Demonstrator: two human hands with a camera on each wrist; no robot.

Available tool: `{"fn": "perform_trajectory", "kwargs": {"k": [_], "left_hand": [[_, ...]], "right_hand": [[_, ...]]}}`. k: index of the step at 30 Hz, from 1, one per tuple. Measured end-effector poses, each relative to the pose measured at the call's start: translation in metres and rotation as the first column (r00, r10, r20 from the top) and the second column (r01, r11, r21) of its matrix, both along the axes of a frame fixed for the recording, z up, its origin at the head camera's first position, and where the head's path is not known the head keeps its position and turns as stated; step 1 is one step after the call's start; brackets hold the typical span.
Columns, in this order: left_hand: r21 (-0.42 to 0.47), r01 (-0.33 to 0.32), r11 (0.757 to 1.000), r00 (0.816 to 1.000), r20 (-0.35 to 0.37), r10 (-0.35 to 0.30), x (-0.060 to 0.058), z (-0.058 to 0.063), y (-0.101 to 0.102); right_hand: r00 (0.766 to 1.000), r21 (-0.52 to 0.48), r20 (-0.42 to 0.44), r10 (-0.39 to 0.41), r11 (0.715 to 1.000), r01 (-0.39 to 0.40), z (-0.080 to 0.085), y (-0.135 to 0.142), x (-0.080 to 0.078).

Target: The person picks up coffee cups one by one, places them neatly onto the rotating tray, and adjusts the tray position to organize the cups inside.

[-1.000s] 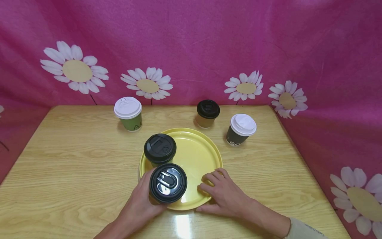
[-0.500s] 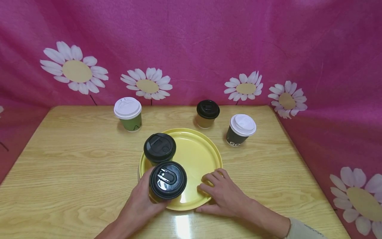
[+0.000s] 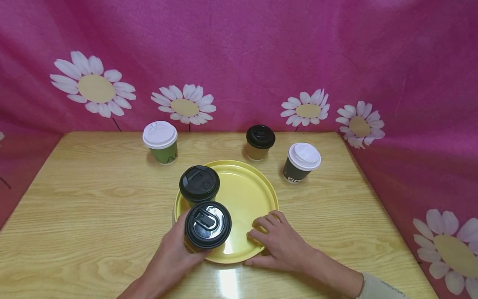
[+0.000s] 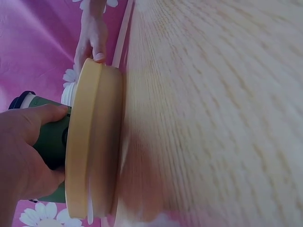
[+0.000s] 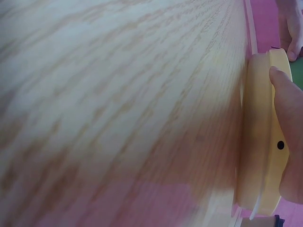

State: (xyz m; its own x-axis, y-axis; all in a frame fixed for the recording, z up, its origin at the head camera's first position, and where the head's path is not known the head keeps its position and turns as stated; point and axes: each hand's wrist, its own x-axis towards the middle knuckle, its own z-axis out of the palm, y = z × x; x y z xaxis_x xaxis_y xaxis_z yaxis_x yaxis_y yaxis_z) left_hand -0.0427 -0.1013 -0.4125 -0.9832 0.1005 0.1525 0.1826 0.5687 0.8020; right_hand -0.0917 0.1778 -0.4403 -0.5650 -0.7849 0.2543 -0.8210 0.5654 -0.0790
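A round yellow tray lies near the front of the table. My left hand grips a paper coffee cup with a glossy black lid at the tray's near left; its green side shows in the left wrist view, the base close by the tray rim. Just behind stands a second coffee cup with a matte black lid on the tray, partly hidden by the held one. My right hand holds the tray's right rim, thumb on the outer wall and fingers over the edge.
Beyond the tray stand a green cup with a white lid at left, a small brown cup with a black lid at the back, and a dark cup with a white lid at right. A pink flowered cloth hangs behind the wooden table.
My left hand has shifted the glossy-lidded cup slightly away from me and then a little left. The matte-lidded cup has edged slightly back. The right hand and tray stay put.
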Motion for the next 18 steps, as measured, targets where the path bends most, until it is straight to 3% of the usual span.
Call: {"fn": "perform_trajectory", "kwargs": {"k": [18], "left_hand": [[-0.035,0.017,0.999,0.998,0.066,-0.015,0.0011,0.0053,-0.0051]], "right_hand": [[1.000,-0.014,-0.007,0.003,1.000,-0.003,-0.0003,-0.0004,-0.0001]]}}
